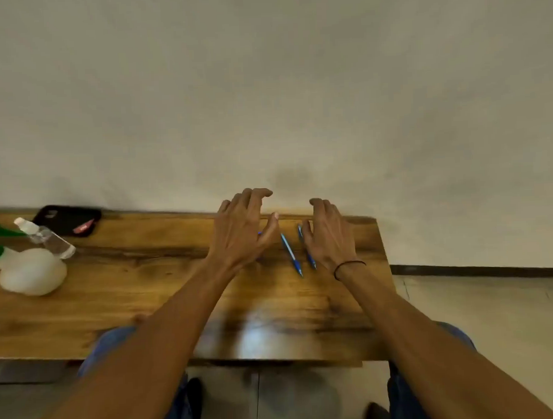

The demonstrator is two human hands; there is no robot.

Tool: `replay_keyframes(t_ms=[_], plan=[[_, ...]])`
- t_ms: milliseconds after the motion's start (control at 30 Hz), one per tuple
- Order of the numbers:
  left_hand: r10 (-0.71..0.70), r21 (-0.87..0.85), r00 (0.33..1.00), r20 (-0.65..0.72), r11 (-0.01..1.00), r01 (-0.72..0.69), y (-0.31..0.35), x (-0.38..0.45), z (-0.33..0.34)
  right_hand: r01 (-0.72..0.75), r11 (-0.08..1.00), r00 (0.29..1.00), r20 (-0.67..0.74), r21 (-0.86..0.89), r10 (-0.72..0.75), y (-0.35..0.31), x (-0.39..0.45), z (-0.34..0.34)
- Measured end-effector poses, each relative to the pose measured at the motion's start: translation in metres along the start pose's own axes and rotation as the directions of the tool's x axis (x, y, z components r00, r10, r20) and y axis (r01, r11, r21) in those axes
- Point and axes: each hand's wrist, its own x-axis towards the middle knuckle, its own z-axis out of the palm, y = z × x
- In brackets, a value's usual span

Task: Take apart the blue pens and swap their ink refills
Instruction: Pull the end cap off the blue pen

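Two blue pens lie side by side on the wooden table (145, 278), tips toward me. The left pen (291, 254) lies in the gap between my hands. The right pen (309, 258) is partly hidden under my right hand (328, 235), which hovers over it with fingers curled and apart. My left hand (243, 229) hovers just left of the pens, fingers spread, with a bit of blue showing beneath it. Neither hand holds anything.
A black phone (68, 220) lies at the table's far left by the wall. In front of it are a clear small bottle (46, 238) and a white spray bottle (30, 270) with green parts. The table's right edge is close to my right hand.
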Motion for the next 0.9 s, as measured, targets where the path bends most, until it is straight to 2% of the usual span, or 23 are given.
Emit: replay_keyframes(t_ms=[100,167,367,533,667,767,900], plan=[[-0.091,-0.074,0.995,0.049,0.993,0.094,0.000,-0.006,0.024,-0.112,0.993,0.990,0.084,0.035,0.109,0.012,0.000,0.017],[-0.153,-0.072,0.978,0.139,0.984,0.164,0.001,-0.011,0.038,-0.176,0.984,0.968,0.184,0.014,0.171,0.016,-0.001,0.027],[-0.184,-0.023,0.906,0.382,0.978,0.209,-0.008,-0.028,0.063,-0.253,0.967,0.922,0.307,0.010,0.238,0.025,-0.010,0.055],[-0.294,-0.036,0.865,0.407,0.941,0.337,-0.004,-0.013,0.074,-0.311,0.949,0.908,0.312,0.057,0.279,0.024,-0.005,0.059],[-0.451,-0.207,0.786,0.423,0.796,0.569,-0.001,0.007,0.088,-0.405,0.884,0.902,0.257,0.233,0.346,0.013,-0.002,0.056],[-0.526,-0.301,0.752,0.396,0.699,0.648,-0.006,0.017,0.091,-0.401,0.836,0.914,0.228,0.376,0.336,0.002,-0.001,0.056],[-0.530,-0.465,0.686,0.499,0.504,0.728,-0.012,0.022,0.095,-0.371,0.805,0.927,0.242,0.463,0.288,-0.004,0.002,0.059]])
